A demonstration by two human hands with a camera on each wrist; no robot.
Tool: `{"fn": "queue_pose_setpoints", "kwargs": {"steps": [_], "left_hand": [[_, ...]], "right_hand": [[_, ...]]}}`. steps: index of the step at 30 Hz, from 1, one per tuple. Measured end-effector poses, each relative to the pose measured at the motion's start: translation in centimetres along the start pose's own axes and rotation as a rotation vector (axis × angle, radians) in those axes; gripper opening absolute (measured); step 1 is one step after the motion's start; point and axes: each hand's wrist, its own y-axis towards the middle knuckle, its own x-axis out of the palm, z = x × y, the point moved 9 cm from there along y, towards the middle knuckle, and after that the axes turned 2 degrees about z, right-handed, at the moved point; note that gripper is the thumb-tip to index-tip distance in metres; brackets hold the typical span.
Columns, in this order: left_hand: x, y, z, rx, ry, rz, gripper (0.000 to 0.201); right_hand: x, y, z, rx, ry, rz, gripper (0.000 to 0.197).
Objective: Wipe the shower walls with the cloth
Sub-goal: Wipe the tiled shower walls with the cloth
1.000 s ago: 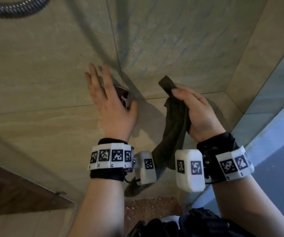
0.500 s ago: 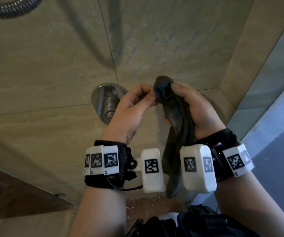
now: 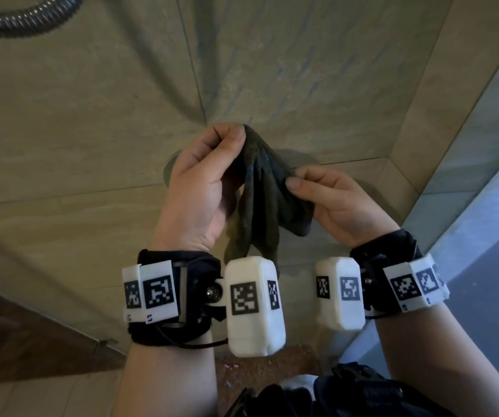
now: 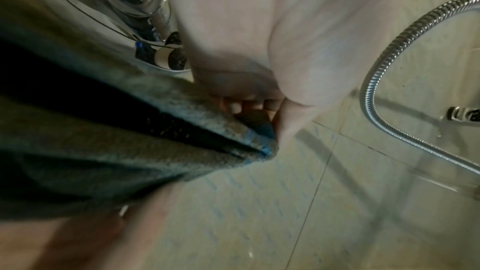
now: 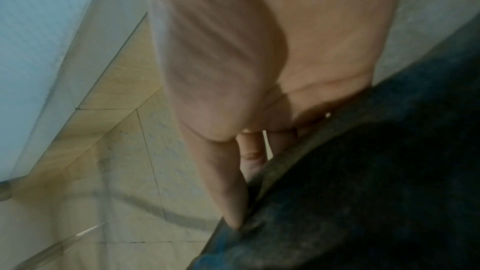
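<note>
Both hands (image 3: pixel 200 188) (image 3: pixel 337 203) pinch dark nubby cloth (image 3: pixel 267 200), bunched, hanging in folds.

I see beige stone-look tiled shower walls (image 3: pixel 62 130) meeting at a corner, carrying a round chrome valve plate (image 4: pixel 103 17) and ribbed metal hose (image 3: pixel 25 18).

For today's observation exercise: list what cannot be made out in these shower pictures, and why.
- Shower valve: head view, mostly hidden behind the left hand.
- Cloth: its lower end is hidden by the wrist cameras.
- Hose: cut off by the frame's top edge.
- Right hand: right wrist view, blurred; the fingers are largely hidden.
</note>
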Motion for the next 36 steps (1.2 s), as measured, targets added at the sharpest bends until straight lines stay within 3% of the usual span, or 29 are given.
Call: {"fn": "queue_pose_setpoints", "kwargs": {"steps": [4,8,11,13,16,19,22,26,29,31,33,36], "left_hand": [[-1.1,0.1,0.2,-0.009,-0.073,0.068,0.015],[-2.6,0.1,-1.2,-0.165,-0.087,0.168,0.029],[-1.8,0.0,-2.7,-0.325,0.080,0.015,0.021],[-0.7,-0.4,-3.3,-0.361,0.230,-0.122,0.023],[0.4,-0.7,-3.3,-0.310,0.380,-0.219,0.019],[0.6,-0.7,-3.4,-0.308,0.392,-0.270,0.010],[0.9,-0.9,-3.8,-0.364,0.262,-0.310,0.004],[1.3,-0.7,-3.7,-0.344,0.196,-0.287,0.011],[1.4,-0.5,-3.6,-0.342,0.181,-0.285,0.018],[1.7,-0.2,-3.4,-0.264,0.138,-0.285,0.021],[1.6,0.4,-3.4,-0.184,0.015,-0.250,0.006],[2.0,0.8,-3.0,-0.118,-0.225,-0.289,0.042]], "right_hand": [[-1.0,0.3,0.4,0.012,-0.009,0.051,0.009],[-0.7,0.4,-1.0,-0.046,0.209,0.029,0.008],[0.8,0.2,-2.5,-0.108,0.196,-0.029,0.008],[1.4,0.1,-2.9,-0.104,0.110,-0.049,0.009],[1.1,0.0,-3.1,-0.084,0.027,-0.028,0.007],[0.7,-0.3,-3.7,-0.095,-0.011,-0.041,0.006],[0.1,-0.4,-4.0,-0.115,-0.050,-0.059,0.008],[-0.2,-0.3,-4.1,-0.152,-0.011,-0.057,0.012],[-0.3,-0.1,-4.5,-0.175,0.038,-0.059,0.026],[0.0,0.2,-4.5,-0.189,0.057,-0.072,0.033],[0.4,0.5,-4.1,-0.210,0.039,-0.049,0.035],[-0.3,0.9,-3.6,-0.290,-0.104,0.106,0.031]]}}
